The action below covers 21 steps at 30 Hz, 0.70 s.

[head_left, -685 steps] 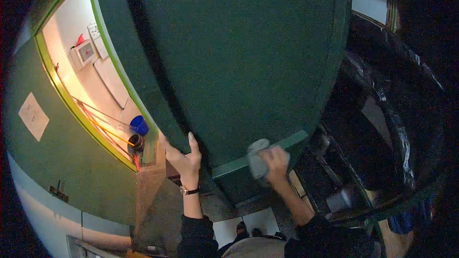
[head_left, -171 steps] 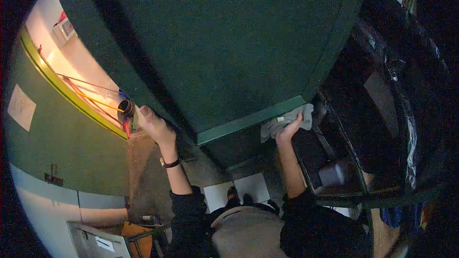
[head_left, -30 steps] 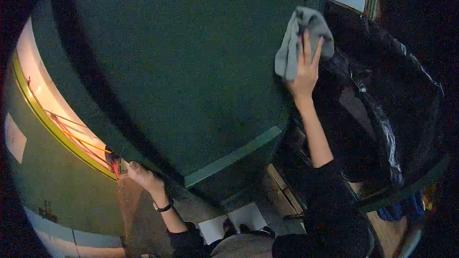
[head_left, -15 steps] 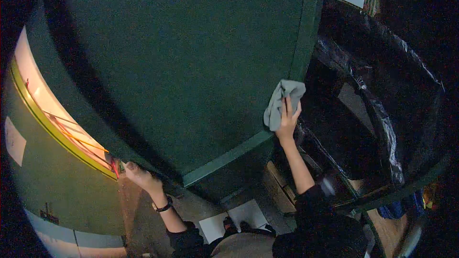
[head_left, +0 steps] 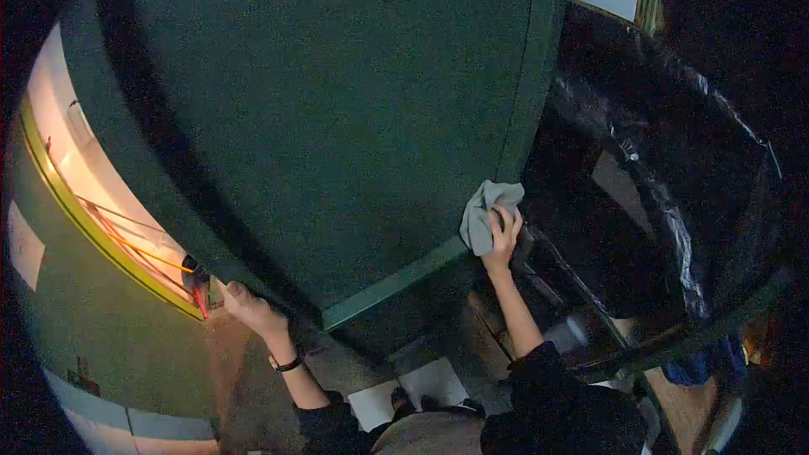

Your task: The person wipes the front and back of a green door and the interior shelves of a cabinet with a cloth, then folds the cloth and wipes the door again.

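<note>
A large dark green panel (head_left: 354, 135) with a raised rim fills the middle of the view. My right hand (head_left: 503, 244) is closed on a crumpled grey cloth (head_left: 480, 221) and presses it against the panel's lower right corner. At the lower left, my left hand (head_left: 253, 310) is closed round the panel's edge beside a lit opening. Its fingertips are hidden, with the thumb on top. A dark band sits on that wrist.
Left, a lit compartment (head_left: 93, 177) with yellow and red cables lies behind a yellow-edged olive green panel (head_left: 126, 329). Black plastic sheeting (head_left: 674, 227) hangs at right. White floor tiles (head_left: 434, 379) lie under my feet.
My right hand has slid the cloth down and slightly left along the panel's rim to its lower corner. My left hand has stayed almost in place.
</note>
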### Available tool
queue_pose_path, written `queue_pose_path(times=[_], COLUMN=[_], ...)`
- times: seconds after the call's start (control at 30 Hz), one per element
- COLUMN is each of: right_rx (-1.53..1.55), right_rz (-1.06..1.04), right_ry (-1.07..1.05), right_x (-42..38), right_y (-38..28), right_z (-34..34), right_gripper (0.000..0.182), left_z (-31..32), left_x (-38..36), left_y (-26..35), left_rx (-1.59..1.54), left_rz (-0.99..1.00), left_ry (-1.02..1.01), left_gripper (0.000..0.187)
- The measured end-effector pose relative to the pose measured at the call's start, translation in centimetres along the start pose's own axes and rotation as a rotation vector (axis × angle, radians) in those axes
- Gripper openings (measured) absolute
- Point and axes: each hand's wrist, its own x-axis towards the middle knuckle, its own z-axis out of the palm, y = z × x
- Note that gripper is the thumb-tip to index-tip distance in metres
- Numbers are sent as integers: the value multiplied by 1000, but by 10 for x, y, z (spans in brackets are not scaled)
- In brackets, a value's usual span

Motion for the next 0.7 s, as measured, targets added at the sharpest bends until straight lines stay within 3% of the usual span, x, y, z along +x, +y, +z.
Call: queue_pose_path(times=[0.07,0.17,0.2,0.23,0.27,0.3,0.53,0.7], right_rx=[-18,-36,-48,-62,-80,-85,-175,-218], right_rz=[1,-36,-51,-69,-34,-59,-47,-196], right_ry=[29,-52,-52,-43,-30,30,273,467], right_x=[2,3,7,18,39,66,251,388], right_y=[-1,3,5,4,-13,-21,-83,-91], right_z=[1,-5,-5,-3,-13,-11,-60,-86], right_gripper=[51,39,40,42,45,46,56,64], left_z=[4,3,-3,-11,4,-2,7,-6], left_x=[2,0,-1,-6,1,3,1,0], left_y=[-1,-2,5,-21,3,0,20,2], left_rx=[-20,100,216,303,170,135,264,303], left_rz=[-2,130,44,113,186,120,166,132], left_ry=[47,35,-45,36,2,-42,62,0], left_gripper=[47,43,68,64,63,65,78,80])
